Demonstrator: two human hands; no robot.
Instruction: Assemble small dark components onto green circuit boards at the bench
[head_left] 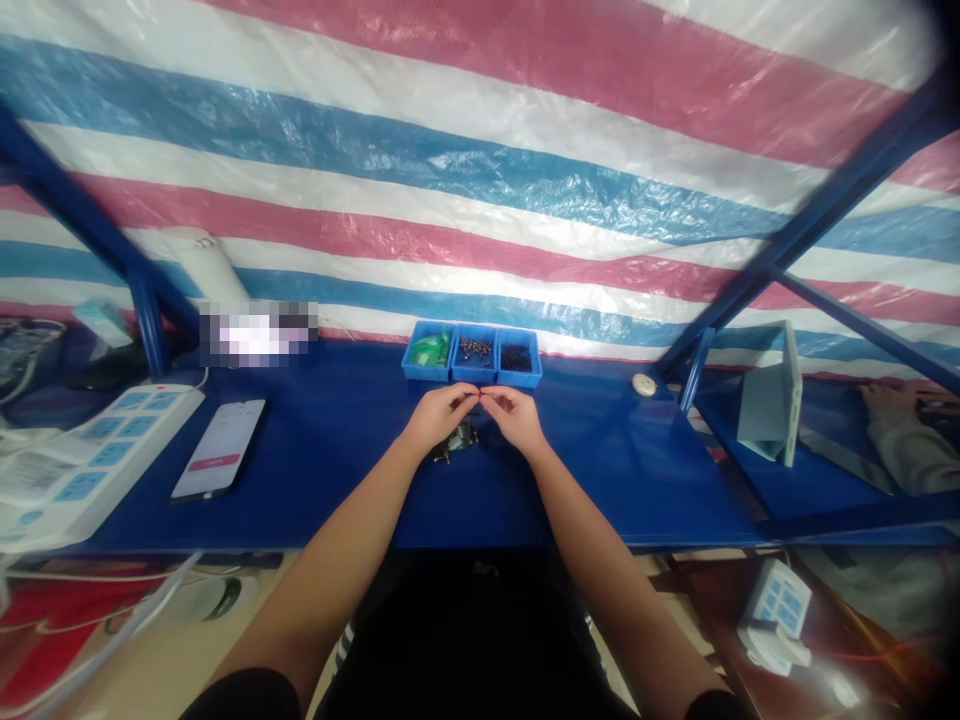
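Observation:
My left hand (pixel 442 416) and my right hand (pixel 515 416) meet at the fingertips over the blue table, just in front of three joined blue bins. Both are closed in a pinch; whatever they hold is too small to make out. Partly under my left hand lies a small pile of dark and brass-coloured parts (pixel 459 440). The left bin (pixel 426 374) holds something green in clear plastic. In the middle bin (pixel 472 374) are many small brownish metal pieces, and the right bin (pixel 519 379) contains small black pieces.
On the left lie a phone (pixel 219 450) and a long white power strip (pixel 112 460). A round whitish object (pixel 643 384) sits at the right, near the blue frame post (pixel 697 370). Beyond it stands a tablet in a case (pixel 772 400), with another person's sleeve (pixel 915 445) farther right.

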